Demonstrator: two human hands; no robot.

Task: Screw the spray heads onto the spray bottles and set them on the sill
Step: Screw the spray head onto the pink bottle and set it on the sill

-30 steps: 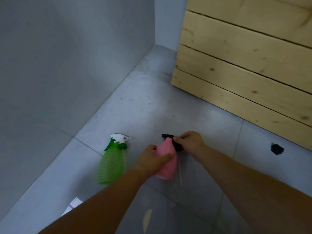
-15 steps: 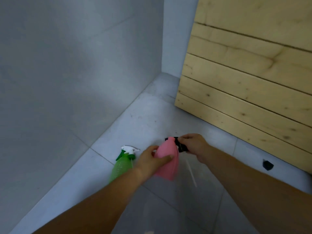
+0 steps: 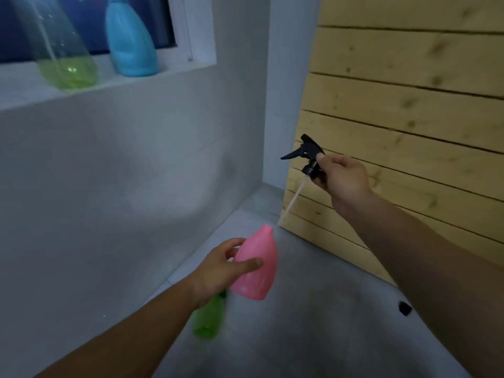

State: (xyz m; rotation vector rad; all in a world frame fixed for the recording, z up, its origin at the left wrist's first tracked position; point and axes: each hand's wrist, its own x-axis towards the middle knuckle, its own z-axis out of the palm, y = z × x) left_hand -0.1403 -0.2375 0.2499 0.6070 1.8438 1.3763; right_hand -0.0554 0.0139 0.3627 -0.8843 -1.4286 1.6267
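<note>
Here, left hand (image 3: 218,271) fingers gripping pink bottle (image 3: 255,268), right hand (image 3: 343,177) pinching black spray head (image 3: 306,154).

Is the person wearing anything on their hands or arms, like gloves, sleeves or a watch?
No. The left hand and right hand are bare, with no gloves, and no rings show. Both forearms are uncovered as far as the picture reaches: no sleeves, watch or wristband in sight.

No lettering, label, brand or number can be read anywhere: the pink bottle (image 3: 256,268) at 6 o'clock, the black spray head (image 3: 306,155) at 3 o'clock, and the blue bottle (image 3: 129,42) and clear green bottle (image 3: 64,53) on the sill (image 3: 24,91) at 10 o'clock all show plain surfaces.
</note>
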